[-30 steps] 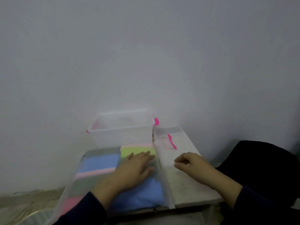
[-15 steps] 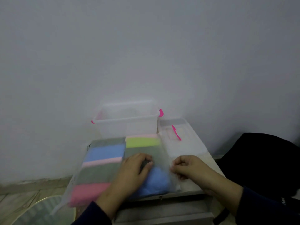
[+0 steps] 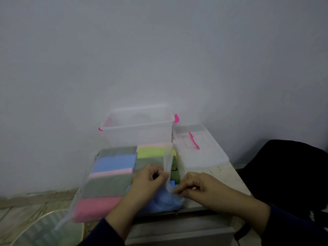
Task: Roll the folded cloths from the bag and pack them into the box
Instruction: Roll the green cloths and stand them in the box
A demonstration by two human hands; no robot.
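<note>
**Clear plastic, soft cloth, worn tabletop**

The storage box point(image 3: 138, 129) was translucent plastic, smooth and faintly frosted, with glossy bright-pink plastic latches point(image 3: 176, 118). Its lid point(image 3: 200, 155) beside it was the same milky plastic and carried a pink plastic handle point(image 3: 193, 140). The bag point(image 3: 92, 181) was thin, clear, slightly hazy film, creased where the left hand point(image 3: 147, 181) and right hand point(image 3: 198, 186) pinched its opening. The folded cloths point(image 3: 113, 162) inside looked matt and soft, like fleecy microfibre; the loose blue cloth point(image 3: 163, 201) was rumpled. The table point(image 3: 225, 174) had a pale, matt top, scuffed and speckled. The wall point(image 3: 159, 59) was plain matt paint.
</note>
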